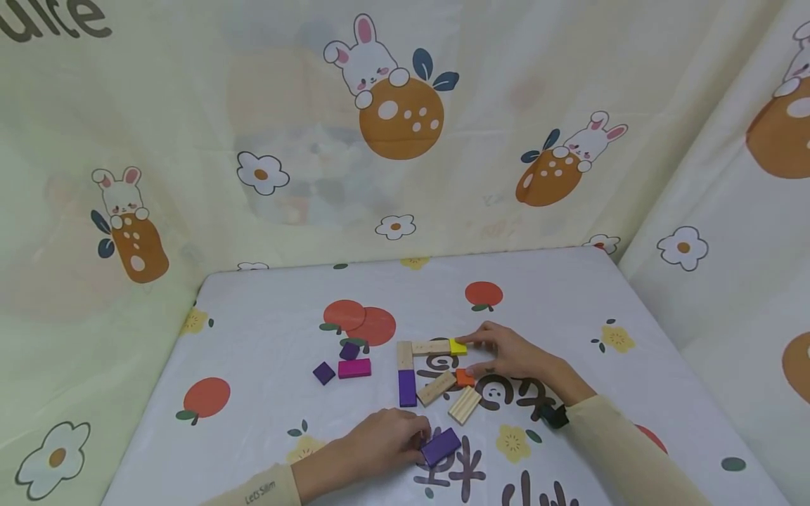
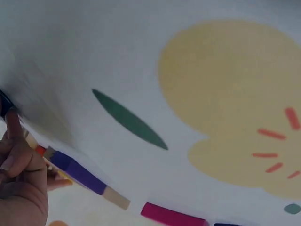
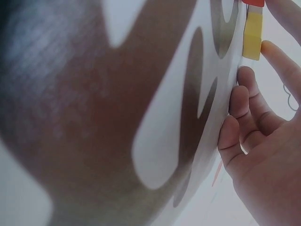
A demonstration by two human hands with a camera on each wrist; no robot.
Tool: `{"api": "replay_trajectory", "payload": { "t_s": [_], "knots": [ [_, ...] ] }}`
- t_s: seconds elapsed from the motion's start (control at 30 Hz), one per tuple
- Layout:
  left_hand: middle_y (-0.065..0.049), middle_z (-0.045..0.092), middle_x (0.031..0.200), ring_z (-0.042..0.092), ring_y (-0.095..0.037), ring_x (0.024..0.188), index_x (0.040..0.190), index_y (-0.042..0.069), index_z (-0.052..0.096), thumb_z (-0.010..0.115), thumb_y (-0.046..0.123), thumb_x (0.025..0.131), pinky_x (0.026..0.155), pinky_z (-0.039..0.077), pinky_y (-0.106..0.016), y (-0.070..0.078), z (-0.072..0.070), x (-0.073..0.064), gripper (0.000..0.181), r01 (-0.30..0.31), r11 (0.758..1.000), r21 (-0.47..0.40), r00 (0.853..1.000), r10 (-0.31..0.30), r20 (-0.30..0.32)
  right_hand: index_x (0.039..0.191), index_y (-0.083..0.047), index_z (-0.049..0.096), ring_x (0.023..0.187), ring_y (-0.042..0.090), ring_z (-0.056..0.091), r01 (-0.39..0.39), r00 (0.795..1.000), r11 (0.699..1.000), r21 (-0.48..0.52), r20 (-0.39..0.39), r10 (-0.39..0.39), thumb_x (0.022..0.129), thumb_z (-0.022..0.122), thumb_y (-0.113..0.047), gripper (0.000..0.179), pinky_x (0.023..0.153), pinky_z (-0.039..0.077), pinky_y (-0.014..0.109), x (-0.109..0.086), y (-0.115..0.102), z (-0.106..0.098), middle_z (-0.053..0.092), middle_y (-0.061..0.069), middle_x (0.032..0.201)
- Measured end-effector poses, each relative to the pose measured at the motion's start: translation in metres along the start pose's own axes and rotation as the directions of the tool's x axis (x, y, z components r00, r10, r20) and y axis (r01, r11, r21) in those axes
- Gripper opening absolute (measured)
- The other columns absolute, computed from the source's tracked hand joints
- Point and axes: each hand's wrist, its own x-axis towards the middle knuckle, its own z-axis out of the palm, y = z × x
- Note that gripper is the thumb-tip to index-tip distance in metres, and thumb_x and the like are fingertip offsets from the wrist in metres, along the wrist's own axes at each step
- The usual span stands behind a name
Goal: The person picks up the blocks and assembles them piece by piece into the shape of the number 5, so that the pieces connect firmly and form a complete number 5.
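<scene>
Near purple block [image 1: 441,447]: lies slantwise on the counter [image 1: 253,450], its left end at the left hand [image 1: 387,439].
Left grip: thumb and index finger pinch that end in the head view; the left wrist view catches only a dark sliver of it, but shows other fingers curled in.
Right grip: fingers spread; the right hand [image 1: 509,351] sets its index fingertip on the yellow block [image 1: 458,346], thumb at the orange block [image 1: 465,377].
Right wrist view: three bent fingers beside the cloth, hidden from the head camera.
Bent row: wooden blocks [image 1: 430,347] run from yellow to a corner, then down to the far purple block [image 1: 407,388].
Inside the bend: a slanted plank [image 1: 436,388] by orange; a grooved piece [image 1: 465,405] just below.
Left of the row: pink block [image 1: 354,368], dark cubes [image 1: 324,373] beside it.
Backdrop: rabbit-print curtain [image 1: 493,70], in the head view.
</scene>
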Motion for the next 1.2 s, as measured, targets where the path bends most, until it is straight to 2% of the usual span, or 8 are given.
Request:
{"api": "replay_trajectory", "payload": {
  "t_s": [0.13, 0.2, 0.3, 0.47, 0.77, 0.97, 1.2],
  "knots": [
    [0.014, 0.073, 0.095, 0.051, 0.007, 0.075, 0.139, 0.030, 0.070, 0.081, 0.030, 0.094, 0.072, 0.046, -0.009, 0.003, -0.001, 0.000, 0.046, -0.064, 0.995, 0.077, 0.998, 0.063, 0.021, 0.140, -0.031, 0.071, 0.104, 0.016, 0.052, -0.001, 1.000, 1.000, -0.003, 0.000, 0.001, 0.082, 0.091, -0.044, 0.063, 0.091, 0.047, 0.034, 0.000, 0.000, 0.000, 0.062, -0.001, 0.118],
    [0.013, 0.073, 0.102, 0.050, 0.006, 0.075, 0.144, 0.035, 0.067, 0.079, 0.031, 0.097, 0.073, 0.047, -0.008, 0.003, -0.002, 0.000, 0.049, -0.105, 0.985, 0.135, 0.994, 0.101, 0.033, 0.140, -0.032, 0.070, 0.104, 0.016, 0.052, -0.008, 1.000, 1.000, -0.004, 0.000, 0.008, 0.082, 0.091, -0.044, 0.063, 0.092, 0.048, 0.035, 0.001, -0.001, 0.000, 0.062, -0.001, 0.118],
    [0.011, 0.073, 0.109, 0.050, 0.005, 0.075, 0.143, 0.038, 0.066, 0.075, 0.030, 0.099, 0.075, 0.048, -0.007, 0.004, -0.002, 0.000, 0.046, -0.147, 0.967, 0.207, 0.989, 0.141, 0.044, 0.140, -0.032, 0.070, 0.104, 0.016, 0.052, -0.016, 1.000, 1.000, -0.004, 0.000, 0.016, 0.082, 0.091, -0.045, 0.063, 0.092, 0.048, 0.035, 0.001, -0.001, 0.001, 0.062, -0.002, 0.118],
    [0.010, 0.072, 0.110, 0.051, 0.005, 0.073, 0.137, 0.038, 0.071, 0.075, 0.021, 0.100, 0.076, 0.051, -0.007, 0.001, -0.002, 0.001, 0.041, -0.202, 0.935, 0.292, 0.979, 0.204, 0.025, 0.140, -0.032, 0.070, 0.103, 0.016, 0.052, -0.017, 1.000, 1.000, -0.005, 0.001, 0.017, 0.082, 0.091, -0.045, 0.063, 0.091, 0.047, 0.034, 0.001, -0.002, 0.001, 0.061, -0.003, 0.117],
    [0.010, 0.071, 0.111, 0.049, 0.004, 0.072, 0.135, 0.038, 0.072, 0.071, 0.015, 0.101, 0.068, 0.044, -0.005, -0.005, 0.000, 0.005, 0.041, -0.192, 0.939, 0.286, 0.980, 0.196, 0.012, 0.141, -0.031, 0.070, 0.104, 0.017, 0.052, -0.002, 1.000, 1.000, -0.008, -0.003, 0.002, 0.083, 0.090, -0.046, 0.064, 0.090, 0.047, 0.034, 0.000, -0.001, 0.001, 0.062, -0.001, 0.118],
    [0.011, 0.070, 0.110, 0.047, 0.003, 0.070, 0.135, 0.039, 0.072, 0.072, 0.015, 0.101, 0.067, 0.042, -0.003, -0.003, -0.001, 0.008, 0.041, -0.198, 0.933, 0.300, 0.978, 0.207, 0.001, 0.140, -0.033, 0.070, 0.104, 0.016, 0.052, -0.017, 1.000, 1.000, -0.010, -0.008, 0.017, 0.081, 0.091, -0.046, 0.064, 0.092, 0.048, 0.035, 0.000, -0.001, 0.002, 0.062, -0.003, 0.118],
    [0.011, 0.070, 0.111, 0.046, 0.003, 0.069, 0.136, 0.039, 0.072, 0.070, 0.015, 0.102, 0.066, 0.042, -0.003, 0.000, -0.002, 0.010, 0.041, -0.197, 0.931, 0.308, 0.979, 0.206, 0.005, 0.140, -0.032, 0.071, 0.103, 0.016, 0.052, 0.004, 1.000, 1.000, -0.012, -0.010, -0.004, 0.082, 0.091, -0.046, 0.063, 0.089, 0.047, 0.033, 0.001, -0.001, 0.001, 0.062, 0.000, 0.117]
  ]
}}
